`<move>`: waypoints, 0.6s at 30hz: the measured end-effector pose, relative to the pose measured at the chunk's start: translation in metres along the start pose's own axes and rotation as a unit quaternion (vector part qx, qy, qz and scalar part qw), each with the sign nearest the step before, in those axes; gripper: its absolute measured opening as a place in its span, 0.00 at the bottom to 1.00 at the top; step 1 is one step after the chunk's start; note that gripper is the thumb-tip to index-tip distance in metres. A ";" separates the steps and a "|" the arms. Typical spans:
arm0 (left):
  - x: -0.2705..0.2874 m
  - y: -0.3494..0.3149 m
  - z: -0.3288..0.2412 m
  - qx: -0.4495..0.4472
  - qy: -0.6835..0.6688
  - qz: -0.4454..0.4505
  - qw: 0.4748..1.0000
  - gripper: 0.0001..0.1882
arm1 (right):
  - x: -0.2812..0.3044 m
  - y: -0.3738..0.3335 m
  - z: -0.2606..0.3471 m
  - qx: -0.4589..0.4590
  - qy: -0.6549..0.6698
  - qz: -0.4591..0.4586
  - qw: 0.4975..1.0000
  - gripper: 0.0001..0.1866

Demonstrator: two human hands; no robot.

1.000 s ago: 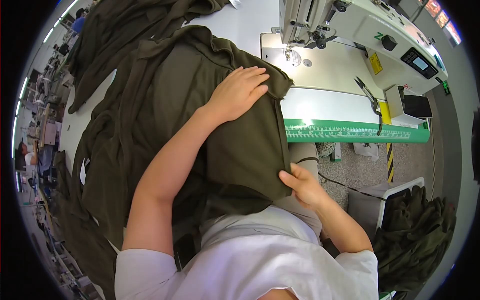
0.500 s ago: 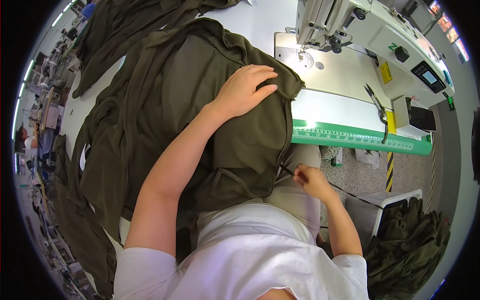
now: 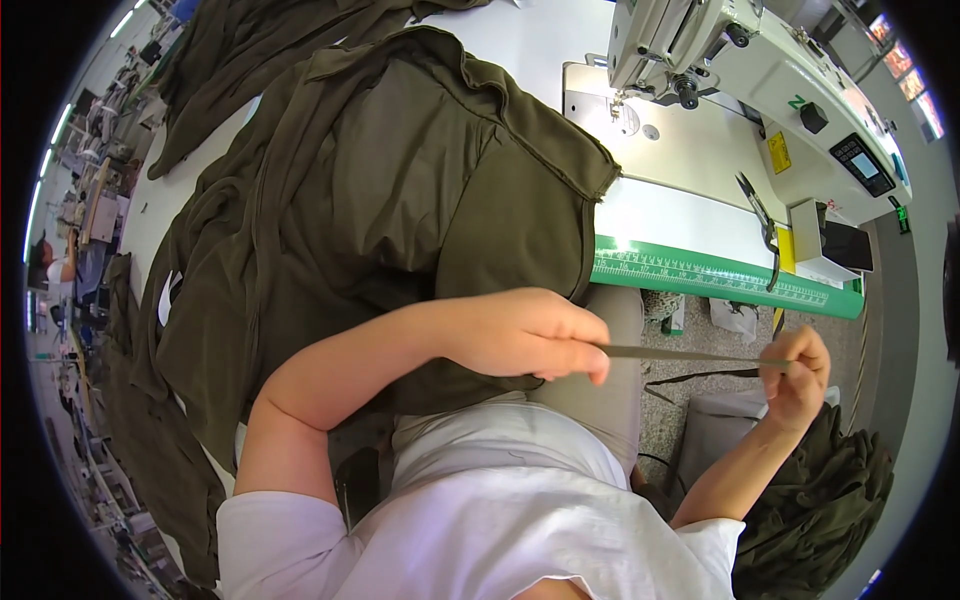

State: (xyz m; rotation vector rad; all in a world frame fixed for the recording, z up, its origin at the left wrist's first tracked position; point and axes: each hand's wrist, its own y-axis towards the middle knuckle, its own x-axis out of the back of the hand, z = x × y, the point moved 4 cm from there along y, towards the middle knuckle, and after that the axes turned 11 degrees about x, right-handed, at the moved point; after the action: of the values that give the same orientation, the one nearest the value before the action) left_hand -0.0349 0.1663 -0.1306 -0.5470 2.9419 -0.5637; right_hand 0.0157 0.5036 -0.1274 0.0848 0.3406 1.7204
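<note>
Stretching almost level between the person's two hands, a narrow olive strip (image 3: 680,353) crosses above the right thigh, in front of the worktop's near edge. The left hand (image 3: 540,335) has its fingers bent and closed around the strip's left end, its back turned up and its forearm lying across the dark olive garment (image 3: 390,180). The right hand (image 3: 795,375), out to the right and raised, pinches the other end between thumb and curled fingers. Beneath the strip, near the right hand, a darker ribbon (image 3: 705,376) makes a bent loop; whether it joins the strip I cannot tell.

The garment spreads in loose folds over the left part of the white worktop (image 3: 680,215) and down toward the lap, with a seamed corner pointing at the sewing machine (image 3: 790,110). More dark cloth (image 3: 250,60) lies behind it at the upper left. Along the worktop's front edge runs a green ruler band (image 3: 720,279). Scissors (image 3: 765,225) rest across that edge, their handles overlapping the band, just beside a small white box (image 3: 815,240) with something black in it. At the lower right, a grey bin (image 3: 703,425) stands on the speckled floor (image 3: 660,415), with a heap of olive fabric (image 3: 815,500) beside the right forearm.
</note>
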 end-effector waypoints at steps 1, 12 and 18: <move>0.006 -0.009 -0.001 0.018 -0.012 -0.012 1.000 0.14 | 0.013 -0.004 0.002 0.017 0.000 -0.012 1.000 0.12; 0.000 -0.020 -0.019 -0.064 0.355 -0.199 0.911 0.10 | -0.049 0.010 -0.024 0.035 -0.427 0.153 0.891 0.24; 0.001 0.000 -0.017 -0.041 0.475 -0.242 0.845 0.09 | -0.143 0.030 -0.047 -0.037 -0.196 0.180 0.963 0.19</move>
State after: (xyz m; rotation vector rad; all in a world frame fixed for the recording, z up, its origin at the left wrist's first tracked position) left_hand -0.0388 0.1722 -0.1146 -1.3985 3.7453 -0.9979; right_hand 0.0020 0.3523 -0.1446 0.4504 -0.0386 2.0205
